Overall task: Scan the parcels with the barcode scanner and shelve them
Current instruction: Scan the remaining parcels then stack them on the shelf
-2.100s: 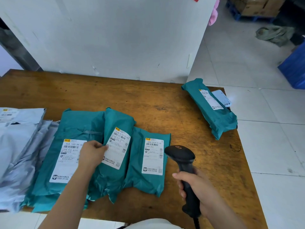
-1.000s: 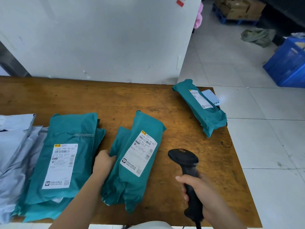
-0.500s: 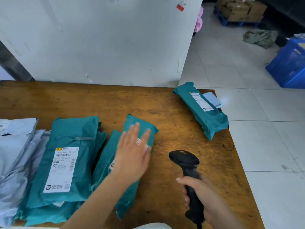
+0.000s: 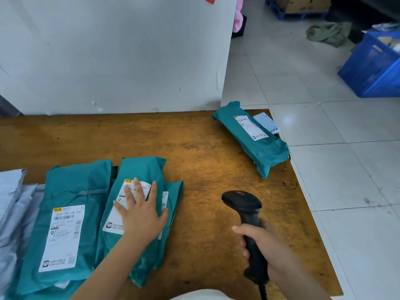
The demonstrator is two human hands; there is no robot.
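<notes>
Several teal parcels with white labels lie on the wooden table (image 4: pixel 194 135). My left hand (image 4: pixel 141 215) lies flat with spread fingers on the label of the middle teal parcel (image 4: pixel 140 169), which rests on top of another teal parcel (image 4: pixel 175 191). A wider teal parcel (image 4: pixel 71 213) lies to its left, label up. My right hand (image 4: pixel 266 245) grips the handle of the black barcode scanner (image 4: pixel 244 204), held upright over the table to the right of these parcels. One more teal parcel (image 4: pixel 253 139) lies apart at the table's far right corner.
Grey poly mailers (image 4: pixel 13 208) are stacked at the table's left edge. A small pale label sheet (image 4: pixel 267 122) sits beside the far parcel. A white wall panel (image 4: pixel 119 55) backs the table. On the tiled floor to the right stand a blue crate (image 4: pixel 374 68) and cardboard boxes (image 4: pixel 303 4).
My left hand slid the middle parcel right onto its neighbour, then laid its palm flat on the label. The scanner stayed upright in my right hand.
</notes>
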